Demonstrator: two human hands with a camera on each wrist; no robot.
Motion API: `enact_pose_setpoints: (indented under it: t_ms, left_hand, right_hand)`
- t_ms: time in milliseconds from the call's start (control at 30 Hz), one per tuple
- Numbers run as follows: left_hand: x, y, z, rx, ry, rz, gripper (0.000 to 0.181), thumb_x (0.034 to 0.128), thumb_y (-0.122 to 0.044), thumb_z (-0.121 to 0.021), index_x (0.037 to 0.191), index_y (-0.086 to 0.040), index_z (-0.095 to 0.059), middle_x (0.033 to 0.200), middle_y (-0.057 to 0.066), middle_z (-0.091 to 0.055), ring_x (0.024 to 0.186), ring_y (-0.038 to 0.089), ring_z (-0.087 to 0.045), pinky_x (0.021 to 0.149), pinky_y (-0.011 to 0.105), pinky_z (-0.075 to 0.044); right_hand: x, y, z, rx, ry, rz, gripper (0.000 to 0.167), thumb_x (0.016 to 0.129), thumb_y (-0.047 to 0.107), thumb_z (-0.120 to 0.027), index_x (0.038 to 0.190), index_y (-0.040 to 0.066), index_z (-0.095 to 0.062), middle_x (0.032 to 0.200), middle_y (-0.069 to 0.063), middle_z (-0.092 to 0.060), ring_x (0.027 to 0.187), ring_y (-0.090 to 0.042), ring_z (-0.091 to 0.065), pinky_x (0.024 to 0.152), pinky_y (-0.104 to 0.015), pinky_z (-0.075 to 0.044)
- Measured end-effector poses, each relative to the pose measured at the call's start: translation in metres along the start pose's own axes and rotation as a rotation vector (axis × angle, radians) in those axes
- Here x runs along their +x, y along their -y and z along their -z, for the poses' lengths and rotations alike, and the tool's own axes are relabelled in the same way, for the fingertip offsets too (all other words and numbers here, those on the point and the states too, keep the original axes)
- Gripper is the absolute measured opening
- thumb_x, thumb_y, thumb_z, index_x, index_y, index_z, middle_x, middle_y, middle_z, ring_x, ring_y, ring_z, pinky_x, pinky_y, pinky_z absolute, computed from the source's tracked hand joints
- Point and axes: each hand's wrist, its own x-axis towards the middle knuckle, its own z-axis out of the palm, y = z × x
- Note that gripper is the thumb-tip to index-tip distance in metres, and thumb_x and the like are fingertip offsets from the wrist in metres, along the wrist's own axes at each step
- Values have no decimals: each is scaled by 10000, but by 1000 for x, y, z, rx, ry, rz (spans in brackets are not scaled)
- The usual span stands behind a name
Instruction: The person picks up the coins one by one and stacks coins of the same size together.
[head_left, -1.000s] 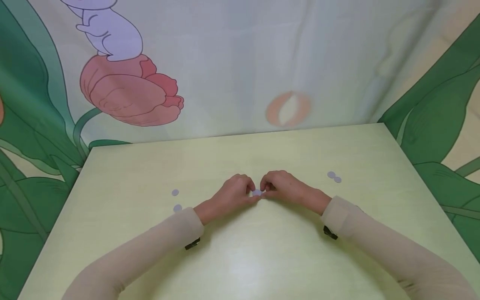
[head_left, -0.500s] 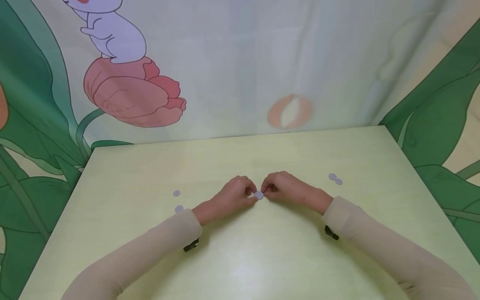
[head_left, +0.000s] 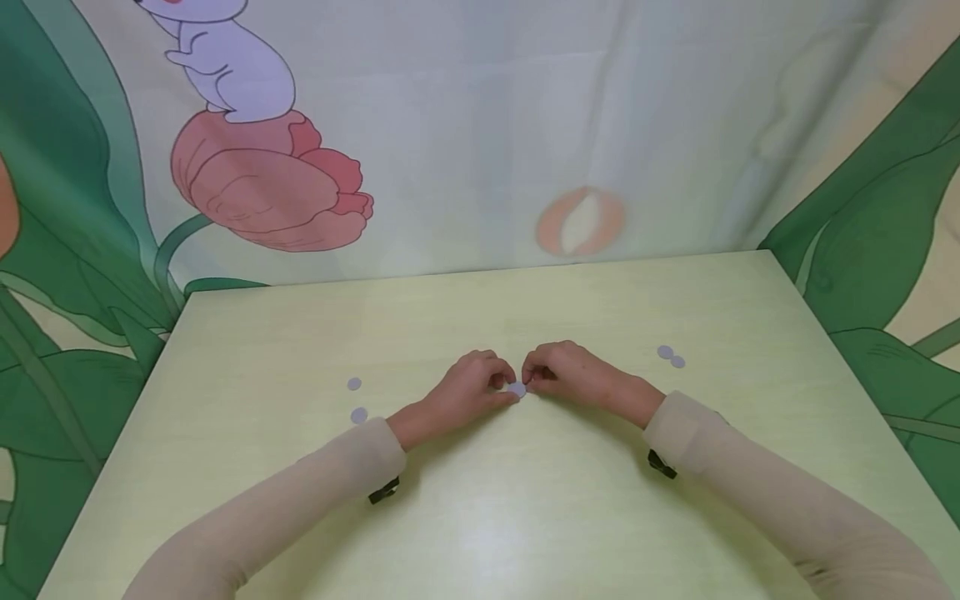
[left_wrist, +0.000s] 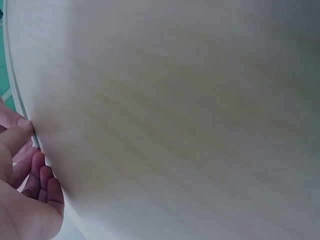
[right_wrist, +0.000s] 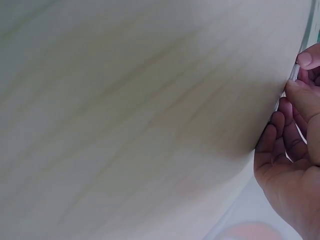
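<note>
A small pale lilac round disc point(head_left: 517, 389) lies at the middle of the table between both hands. My left hand point(head_left: 476, 387) pinches its left side, with the thumb at the near edge and the curled index finger at the far edge. At its right edge, my right hand point(head_left: 570, 372) pinches with bent fingers and thumb. In the left wrist view, the disc point(left_wrist: 35, 141) appears edge-on as a thin sliver at the fingertips. The right wrist view also shows the disc point(right_wrist: 294, 72) edge-on, close to the tabletop, with both thumbs near it.
To the left lie two separate lilac discs, a smaller one point(head_left: 354, 384) and a larger one point(head_left: 359, 415) by the left sleeve. Two more discs point(head_left: 665, 352) touch each other at the right. A printed curtain point(head_left: 450, 167) hangs behind the pale table point(head_left: 480, 317).
The right thumb and fingers have shifted slightly at the disc's edge, so more of the disc shows. The hands otherwise stay in nearly the same place; the head view has moved a little.
</note>
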Motion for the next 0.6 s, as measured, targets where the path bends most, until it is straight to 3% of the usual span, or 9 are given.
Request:
enact_pose_setpoints:
  t_ms: [600]
  left_hand:
    - [2,-1,-3,-2,-20,33,164,897,-193,-798,969,-54,-750,846,37,-611,811,168,-511,737,288,-439]
  right_hand:
    - [-2,0,-2,-46,-14,1,55,929,63,-721,966,104,-717,833,43,-611,772,-101,-548,744,-247,-492]
